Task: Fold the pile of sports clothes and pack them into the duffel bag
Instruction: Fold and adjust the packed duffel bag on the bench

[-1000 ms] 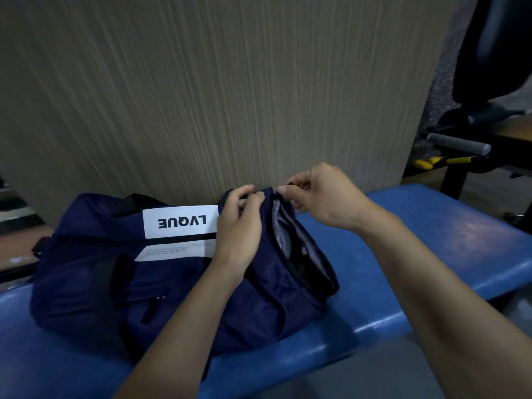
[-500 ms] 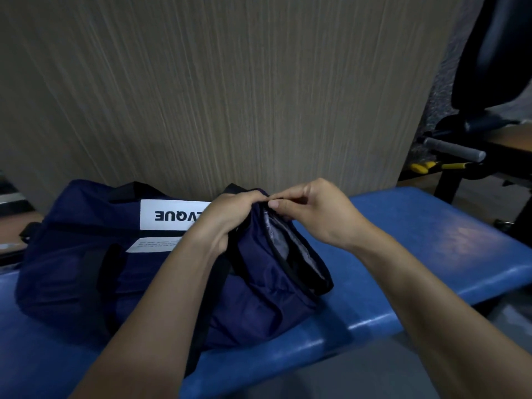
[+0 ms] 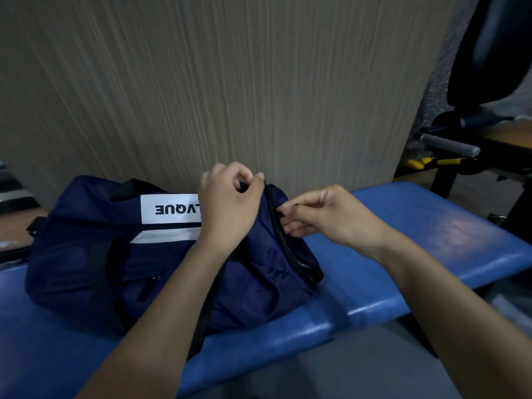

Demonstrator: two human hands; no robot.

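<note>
A navy duffel bag (image 3: pixel 161 254) is lying lengthwise on a blue padded bench (image 3: pixel 403 243), its far side set against the grey wood-grain wall panel (image 3: pixel 230 82). A white label (image 3: pixel 169 208) reading "LVQUE" upside down is showing on the bag's upper face. The black-edged end pocket opening (image 3: pixel 290 249) at the bag's right end is nearly closed; its contents cannot be seen.

The fabric at the top right corner of the bag is being pinched by the left hand (image 3: pixel 227 208), thumb and fingers closed on it. The black edge of the pocket opening is being gripped by the right hand (image 3: pixel 325 217), fingertips curled tightly around it.

A black strap (image 3: pixel 210 300) is trailing from the bag toward the bench's near edge. Bare bench surface is lying open to the right of the bag and along the near edge. Black gym equipment (image 3: pixel 475 133) is standing beyond the bench's right end, well apart from the bag.
</note>
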